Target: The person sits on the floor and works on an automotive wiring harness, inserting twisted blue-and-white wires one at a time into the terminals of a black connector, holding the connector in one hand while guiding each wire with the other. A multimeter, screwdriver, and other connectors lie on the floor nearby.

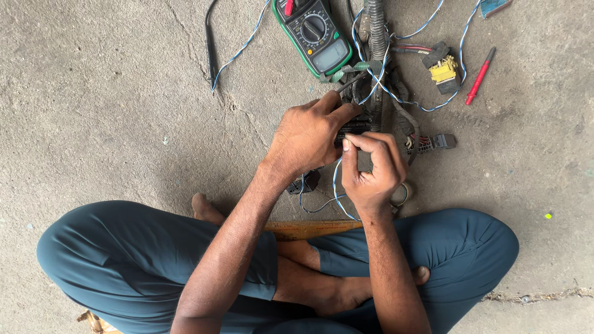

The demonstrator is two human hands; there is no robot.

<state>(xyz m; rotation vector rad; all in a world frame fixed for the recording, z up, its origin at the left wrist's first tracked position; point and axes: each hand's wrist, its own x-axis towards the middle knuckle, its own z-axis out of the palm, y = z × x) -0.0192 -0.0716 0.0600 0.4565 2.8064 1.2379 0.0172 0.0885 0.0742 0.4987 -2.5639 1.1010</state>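
We log black multi-pin connector point(354, 128): ribbed rectangular plug, lying roughly level just above concrete floor, pinched between our two hands, mostly hidden by fingers. We log wiring harness point(377, 74): dark taped bundle running up from connector toward top of frame, loose branches splaying right. We log blue-and-white twisted wire point(337, 185): thin pair, looping from connector down under right hand, other strands crossing harness higher up.
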